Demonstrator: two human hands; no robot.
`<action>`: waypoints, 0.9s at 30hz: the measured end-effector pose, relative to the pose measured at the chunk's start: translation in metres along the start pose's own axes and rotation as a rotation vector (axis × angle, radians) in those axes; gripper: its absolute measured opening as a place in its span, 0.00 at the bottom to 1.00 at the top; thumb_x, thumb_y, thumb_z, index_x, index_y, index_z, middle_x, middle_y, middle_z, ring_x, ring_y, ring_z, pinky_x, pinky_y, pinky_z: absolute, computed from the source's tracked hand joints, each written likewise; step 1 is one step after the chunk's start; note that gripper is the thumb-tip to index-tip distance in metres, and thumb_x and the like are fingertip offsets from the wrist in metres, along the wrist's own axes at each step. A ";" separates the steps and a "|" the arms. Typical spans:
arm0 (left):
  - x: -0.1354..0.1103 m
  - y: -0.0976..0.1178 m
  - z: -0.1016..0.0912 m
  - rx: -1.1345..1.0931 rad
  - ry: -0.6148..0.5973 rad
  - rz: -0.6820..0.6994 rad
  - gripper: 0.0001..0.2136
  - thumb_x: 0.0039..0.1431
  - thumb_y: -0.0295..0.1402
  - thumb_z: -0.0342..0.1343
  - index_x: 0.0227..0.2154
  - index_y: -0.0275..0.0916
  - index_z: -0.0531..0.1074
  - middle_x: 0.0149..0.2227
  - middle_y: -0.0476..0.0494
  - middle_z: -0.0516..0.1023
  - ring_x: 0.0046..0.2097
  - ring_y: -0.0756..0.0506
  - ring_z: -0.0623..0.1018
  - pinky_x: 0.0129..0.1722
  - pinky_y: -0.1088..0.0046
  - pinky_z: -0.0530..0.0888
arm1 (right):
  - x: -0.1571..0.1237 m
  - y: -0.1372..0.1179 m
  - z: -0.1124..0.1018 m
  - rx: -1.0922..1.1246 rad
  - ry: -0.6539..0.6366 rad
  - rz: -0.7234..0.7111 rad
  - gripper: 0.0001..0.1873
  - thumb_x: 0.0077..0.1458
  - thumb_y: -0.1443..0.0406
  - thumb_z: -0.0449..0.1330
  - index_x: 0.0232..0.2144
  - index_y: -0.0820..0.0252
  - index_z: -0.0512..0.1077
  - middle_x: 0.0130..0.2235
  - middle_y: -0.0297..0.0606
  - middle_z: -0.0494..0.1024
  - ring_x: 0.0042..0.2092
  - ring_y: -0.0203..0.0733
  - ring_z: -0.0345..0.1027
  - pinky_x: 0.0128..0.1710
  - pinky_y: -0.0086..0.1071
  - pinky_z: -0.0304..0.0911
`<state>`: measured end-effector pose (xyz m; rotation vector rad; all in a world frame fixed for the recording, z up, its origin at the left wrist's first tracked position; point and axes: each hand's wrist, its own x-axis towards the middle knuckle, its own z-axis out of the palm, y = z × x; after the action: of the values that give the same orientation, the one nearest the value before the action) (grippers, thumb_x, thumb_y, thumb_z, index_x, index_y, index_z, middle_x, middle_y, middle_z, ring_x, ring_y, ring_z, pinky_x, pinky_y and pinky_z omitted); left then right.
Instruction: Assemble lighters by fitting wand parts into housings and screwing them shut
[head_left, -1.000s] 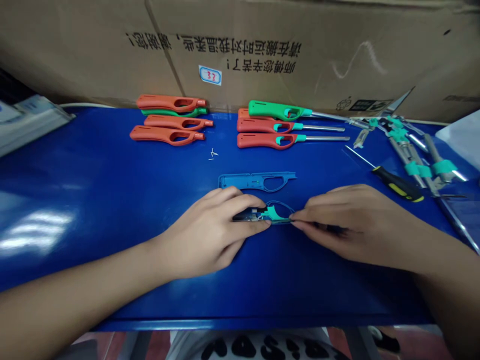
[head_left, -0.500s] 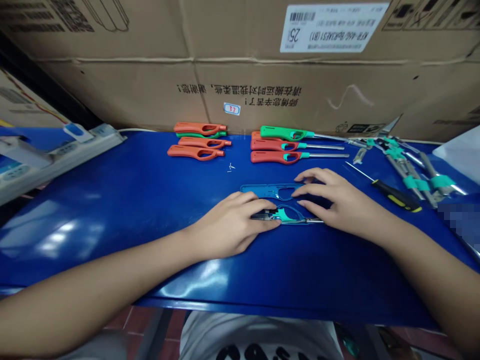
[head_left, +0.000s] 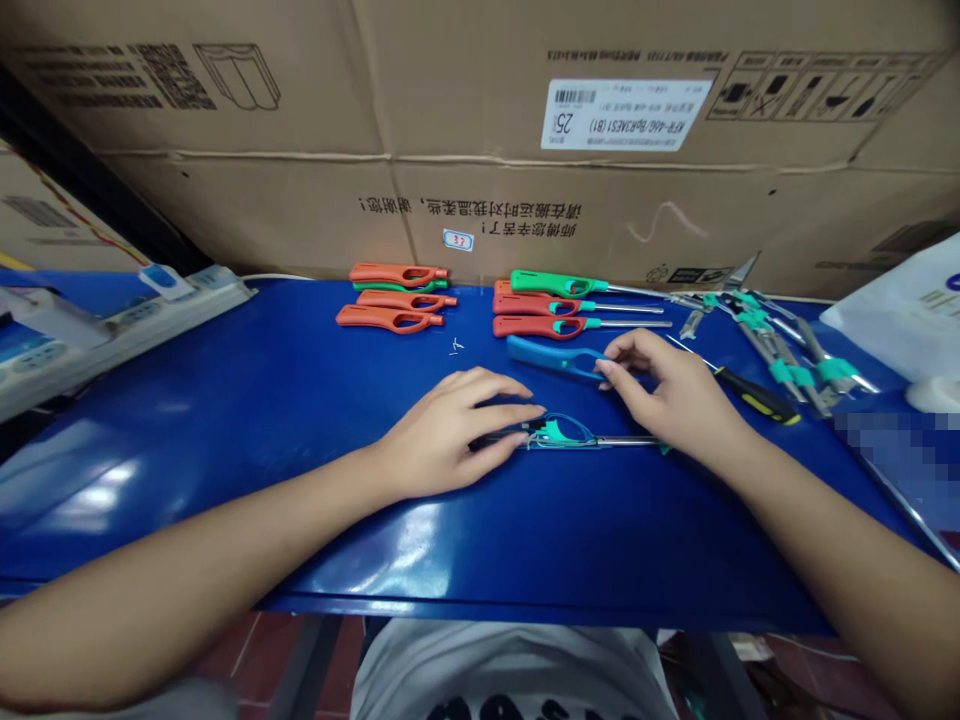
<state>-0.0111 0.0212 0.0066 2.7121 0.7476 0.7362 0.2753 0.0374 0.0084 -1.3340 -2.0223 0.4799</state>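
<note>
My right hand (head_left: 664, 385) pinches a blue lighter handle shell (head_left: 551, 354) by its trigger-loop end, with the shell raised and tilted. Below it on the table lies an opened long-nosed gas lighter (head_left: 559, 432); its blue half shell, green trigger and metal tube show. Over the handle end of this lighter, my left hand (head_left: 457, 430) bends its thumb and fingers around it and hides that part. Several small screws (head_left: 455, 346) lie on the table behind my left hand.
Orange and green handle shells (head_left: 394, 318) are stacked at the back. Right of them lie red and green lighters (head_left: 544, 327). A yellow-black screwdriver (head_left: 757, 395) and several metal lighter inner assemblies (head_left: 780, 355) are at the right. A power strip (head_left: 202, 298) stands left, a cardboard box (head_left: 465, 110) behind.
My right hand has taken hold of the blue handle shell and lifted it off the table, away from the opened lighter. The left hand stays at the lighter, its fingers slightly more spread.
</note>
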 end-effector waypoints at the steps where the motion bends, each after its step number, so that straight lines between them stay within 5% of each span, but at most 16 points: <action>1: 0.000 -0.002 -0.001 0.020 0.038 -0.008 0.15 0.69 0.32 0.53 0.56 0.40 0.74 0.55 0.38 0.76 0.56 0.42 0.74 0.57 0.60 0.71 | 0.000 0.001 0.001 0.089 0.023 0.041 0.08 0.64 0.58 0.59 0.38 0.55 0.68 0.34 0.36 0.78 0.34 0.43 0.78 0.37 0.38 0.73; 4: 0.001 -0.008 -0.004 0.135 0.108 -0.027 0.17 0.69 0.31 0.54 0.59 0.41 0.71 0.59 0.36 0.74 0.59 0.39 0.71 0.59 0.54 0.69 | 0.001 0.001 0.004 0.335 0.016 0.122 0.13 0.62 0.54 0.62 0.38 0.56 0.70 0.34 0.37 0.78 0.31 0.41 0.77 0.34 0.37 0.76; 11: 0.000 -0.006 -0.005 0.247 0.082 0.007 0.18 0.70 0.33 0.55 0.60 0.42 0.70 0.59 0.37 0.74 0.59 0.39 0.71 0.58 0.55 0.70 | -0.002 -0.019 0.000 0.524 -0.260 0.138 0.16 0.64 0.56 0.59 0.47 0.60 0.73 0.36 0.38 0.78 0.30 0.35 0.73 0.33 0.32 0.73; 15: 0.002 -0.005 -0.011 0.169 -0.025 0.020 0.15 0.70 0.32 0.53 0.58 0.39 0.72 0.52 0.39 0.78 0.51 0.42 0.76 0.53 0.61 0.73 | -0.006 -0.025 0.001 0.373 -0.351 0.102 0.19 0.66 0.56 0.54 0.53 0.59 0.73 0.39 0.39 0.78 0.32 0.36 0.72 0.33 0.33 0.71; 20: 0.005 -0.005 -0.025 0.121 -0.156 -0.025 0.16 0.68 0.32 0.55 0.57 0.39 0.73 0.50 0.40 0.78 0.49 0.42 0.77 0.52 0.61 0.73 | -0.009 -0.024 0.004 0.047 -0.331 -0.193 0.21 0.61 0.58 0.63 0.55 0.56 0.72 0.39 0.37 0.76 0.41 0.42 0.72 0.44 0.36 0.68; 27: 0.005 -0.005 -0.028 0.095 -0.273 -0.036 0.18 0.65 0.33 0.57 0.57 0.41 0.73 0.48 0.42 0.78 0.47 0.43 0.78 0.50 0.65 0.73 | -0.008 -0.018 0.006 -0.003 -0.407 -0.343 0.19 0.63 0.59 0.62 0.54 0.56 0.72 0.49 0.44 0.73 0.51 0.45 0.69 0.52 0.39 0.66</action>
<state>-0.0244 0.0303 0.0311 2.7954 0.7788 0.3192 0.2608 0.0233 0.0128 -0.9101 -2.5218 0.6244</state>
